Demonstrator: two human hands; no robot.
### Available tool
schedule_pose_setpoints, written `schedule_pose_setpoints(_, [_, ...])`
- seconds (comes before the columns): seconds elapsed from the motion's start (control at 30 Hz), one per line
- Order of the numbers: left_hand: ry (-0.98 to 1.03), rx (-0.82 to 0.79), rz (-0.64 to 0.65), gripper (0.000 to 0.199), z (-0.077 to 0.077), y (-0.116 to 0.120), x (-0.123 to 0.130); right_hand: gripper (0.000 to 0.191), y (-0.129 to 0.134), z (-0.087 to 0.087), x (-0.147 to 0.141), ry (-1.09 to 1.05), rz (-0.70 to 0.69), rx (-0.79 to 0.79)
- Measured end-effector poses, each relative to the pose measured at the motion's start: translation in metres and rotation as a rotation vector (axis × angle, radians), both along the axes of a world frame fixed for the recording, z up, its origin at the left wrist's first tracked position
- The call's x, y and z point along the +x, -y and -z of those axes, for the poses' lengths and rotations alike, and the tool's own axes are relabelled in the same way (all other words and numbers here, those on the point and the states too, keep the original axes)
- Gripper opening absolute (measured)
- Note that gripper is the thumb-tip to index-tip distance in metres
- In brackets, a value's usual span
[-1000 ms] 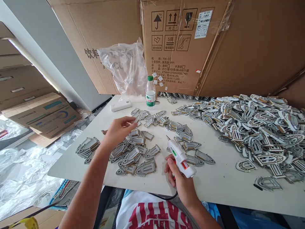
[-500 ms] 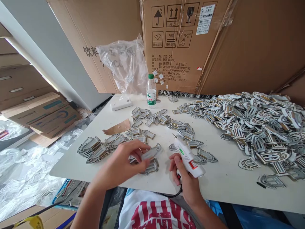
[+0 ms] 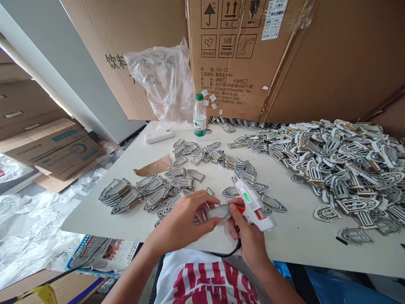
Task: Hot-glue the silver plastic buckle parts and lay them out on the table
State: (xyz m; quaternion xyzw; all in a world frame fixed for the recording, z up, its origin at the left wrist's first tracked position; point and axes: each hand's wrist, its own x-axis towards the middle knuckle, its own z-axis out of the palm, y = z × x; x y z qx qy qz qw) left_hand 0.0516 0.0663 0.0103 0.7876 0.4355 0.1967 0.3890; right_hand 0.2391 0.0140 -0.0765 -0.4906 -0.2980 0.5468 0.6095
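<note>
My left hand (image 3: pixel 193 219) pinches a small grey arched, window-shaped piece (image 3: pixel 217 212) just above the table's front part. The piece's right end meets the thumb and fingertips of my right hand (image 3: pixel 248 232). That hand is closed round a white hot glue gun (image 3: pixel 253 202) with an orange-red trigger, its nozzle tipped up and to the left, away from the piece. A black cord runs down from the gun's handle. Loose arched pieces (image 3: pixel 158 197) lie just beyond my left hand, and a few more (image 3: pixel 274 203) lie beside the gun.
A large heap of arched pieces (image 3: pixel 341 156) covers the table's right side. At the back stand a green-capped bottle (image 3: pixel 199 118), a white device (image 3: pixel 158 136) and a clear plastic bag (image 3: pixel 164 84) against big cardboard boxes (image 3: pixel 228 93). A brown paper scrap (image 3: pixel 153 165) lies left of centre.
My left hand has moved right with the arched piece, bringing it to my right hand's fingertips. The glue gun stays in my right hand, nearly where it was. The view has tilted slightly.
</note>
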Motion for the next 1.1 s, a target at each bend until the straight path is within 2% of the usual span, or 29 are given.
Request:
schedule_pose_setpoints(0.3, [0.058, -0.18, -0.031, 0.033, 0.013, -0.005, -0.001, 0.046, -0.001, 0.001, 0.002, 0.018, -0.025, 0.025])
schedule_pose_setpoints(0.53, [0.189, -0.109, -0.178, 0.025, 0.004, -0.01, -0.006, 0.042, -0.002, -0.003, 0.003, -0.015, -0.021, 0.068])
schedule_pose_setpoints(0.8, [0.416, -0.078, -0.437, 0.033, 0.015, -0.019, -0.006, 0.044, 0.003, -0.001, 0.004, 0.06, -0.148, 0.08])
schedule_pose_setpoints(0.93, [0.429, -0.077, -0.48, 0.033, 0.015, -0.018, -0.004, 0.051, 0.007, -0.009, 0.005, 0.152, -0.272, 0.046])
schedule_pose_setpoints(1.1, [0.411, -0.046, -0.497, 0.032, 0.013, -0.014, 0.002, 0.056, 0.007, -0.016, 0.008, 0.214, -0.331, 0.037])
